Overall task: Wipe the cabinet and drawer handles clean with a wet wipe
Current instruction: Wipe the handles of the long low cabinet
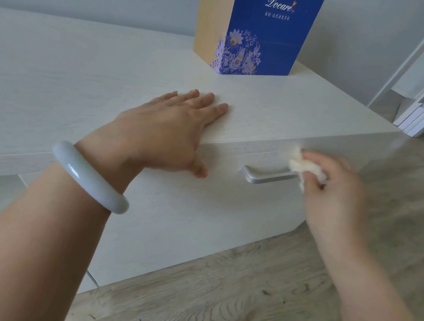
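Gripping: right hand (333, 182) holds the wipe (306, 166), fingers (317, 158) curled and clamped round the bunched cloth (blurred at the edges).
Wipe: pressed against the right end of the handle (269, 175), between fingertips and metal.
Handle: a silver bar on the drawer (201, 211) front, its left end bare.
Left hand (167, 130): flat on the cabinet (58, 73) top, fingers (206, 103) straight and close together, thumb hanging over the front edge.
Bangle (90, 177): pale, on the left wrist.
Box (254, 27): blue, upright on the cabinet top behind.
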`<state>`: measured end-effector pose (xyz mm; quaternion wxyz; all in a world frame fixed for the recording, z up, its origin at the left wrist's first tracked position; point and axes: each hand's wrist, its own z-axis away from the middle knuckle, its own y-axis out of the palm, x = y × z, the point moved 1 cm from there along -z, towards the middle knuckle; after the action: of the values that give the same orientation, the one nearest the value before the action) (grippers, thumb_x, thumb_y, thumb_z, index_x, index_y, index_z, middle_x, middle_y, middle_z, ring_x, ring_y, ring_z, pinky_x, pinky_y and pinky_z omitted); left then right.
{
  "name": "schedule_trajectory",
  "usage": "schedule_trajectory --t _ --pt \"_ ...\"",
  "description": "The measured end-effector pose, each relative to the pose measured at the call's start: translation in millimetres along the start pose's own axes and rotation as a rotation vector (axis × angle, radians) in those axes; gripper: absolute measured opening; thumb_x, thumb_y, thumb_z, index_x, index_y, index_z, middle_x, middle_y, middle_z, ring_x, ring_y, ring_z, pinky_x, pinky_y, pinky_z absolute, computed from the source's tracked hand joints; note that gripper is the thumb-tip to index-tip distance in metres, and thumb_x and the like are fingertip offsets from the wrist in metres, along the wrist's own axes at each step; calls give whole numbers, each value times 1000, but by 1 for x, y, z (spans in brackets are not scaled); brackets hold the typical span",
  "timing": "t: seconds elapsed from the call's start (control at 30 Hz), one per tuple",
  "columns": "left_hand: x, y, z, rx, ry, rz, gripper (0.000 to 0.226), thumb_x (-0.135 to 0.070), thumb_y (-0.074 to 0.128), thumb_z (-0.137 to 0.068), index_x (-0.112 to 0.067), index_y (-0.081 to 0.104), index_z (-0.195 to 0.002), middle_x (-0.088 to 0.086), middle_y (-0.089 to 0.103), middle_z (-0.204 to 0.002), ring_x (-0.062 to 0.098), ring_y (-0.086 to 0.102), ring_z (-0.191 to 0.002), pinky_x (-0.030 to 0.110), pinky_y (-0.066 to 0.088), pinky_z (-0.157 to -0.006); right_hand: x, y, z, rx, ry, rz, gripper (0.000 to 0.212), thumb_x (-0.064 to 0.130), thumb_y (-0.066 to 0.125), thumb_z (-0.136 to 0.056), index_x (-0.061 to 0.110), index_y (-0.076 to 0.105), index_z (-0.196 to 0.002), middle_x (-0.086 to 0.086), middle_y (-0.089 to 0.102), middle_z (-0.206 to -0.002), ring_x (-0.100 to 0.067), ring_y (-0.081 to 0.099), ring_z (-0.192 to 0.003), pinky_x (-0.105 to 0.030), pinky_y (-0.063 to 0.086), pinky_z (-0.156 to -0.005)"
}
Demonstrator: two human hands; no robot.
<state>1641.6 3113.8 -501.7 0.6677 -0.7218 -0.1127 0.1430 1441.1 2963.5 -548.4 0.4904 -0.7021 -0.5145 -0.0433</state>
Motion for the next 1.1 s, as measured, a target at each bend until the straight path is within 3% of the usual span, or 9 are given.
schedule_trajectory --t 0.07,0.1,0.27,0.4,0.57,0.77,0.9,0.97,1.1 --pt "0 0 0 4 3 -3 114 -61 71 -70 -38 -6 -151 -9 -6 -161 9 -6 -148 30 -2 -120 2 13 7 19 -43 -65 36 -7 56 -86 21 71 -104 2 49 -104 1 48 -85 0 35 -83" --pt "0 0 0 5 2 -6 114 -61 70 -70 -38 -6 -151 -9 -7 -161 9 -6 -148 30 -2 -120 5 18 12 21 -53 -96 36 -8 57 -85 18 72 -104 2 46 -105 3 46 -85 3 33 -83" --pt "0 0 -1 6 4 -3 114 -61 70 -70 -38 -7 -151 -9 -7 -161 9 -7 -147 29 -3 -120 23 26 31 69 -205 -138 35 -6 60 -84 16 71 -110 3 48 -104 2 46 -88 -5 39 -85" --pt "0 0 -1 -3 4 -10 114 -61 71 -70 -38 -6 -151 -9 -5 -161 9 -5 -148 31 -1 -120 11 18 15 4 -2 -174 34 -2 59 -88 21 70 -111 5 50 -103 -7 54 -91 -9 42 -86" --pt "0 0 -2 -6 4 -10 115 -61 72 -69 -37 -4 -152 -7 -4 -162 11 -4 -148 32 1 -121 36 31 36 79 -134 -214 33 -5 61 -84 15 72 -108 3 52 -99 -2 51 -87 -11 42 -85" --pt "-1 1 -1 -4 -5 6 115 -58 73 -69 -35 -4 -152 -5 -4 -162 13 -5 -148 33 0 -121 18 15 23 34 72 -140 36 0 58 -89 18 66 -118 3 48 -98 -13 55 -85 -8 37 -78" --pt "-5 0 0 -10 -8 27 115 -55 75 -69 -31 0 -153 -2 -1 -162 16 -3 -149 35 1 -121 60 30 53 306 -118 -287 36 -7 58 -84 18 73 -105 7 57 -94 3 54 -79 -3 40 -72" --pt "-7 -1 4 -28 4 47 113 -53 76 -69 -28 5 -153 1 3 -162 18 0 -149 35 2 -121 68 30 57 500 14 -411 37 -8 59 -84 23 75 -98 10 59 -87 2 57 -69 -6 42 -60" --pt "-8 -11 13 -105 90 175 88 -35 75 -77 -20 28 -150 3 25 -157 15 19 -145 23 12 -116 60 20 44 475 265 -624 40 -7 61 -84 30 70 -96 8 74 -89 -8 68 -79 -15 48 -59"
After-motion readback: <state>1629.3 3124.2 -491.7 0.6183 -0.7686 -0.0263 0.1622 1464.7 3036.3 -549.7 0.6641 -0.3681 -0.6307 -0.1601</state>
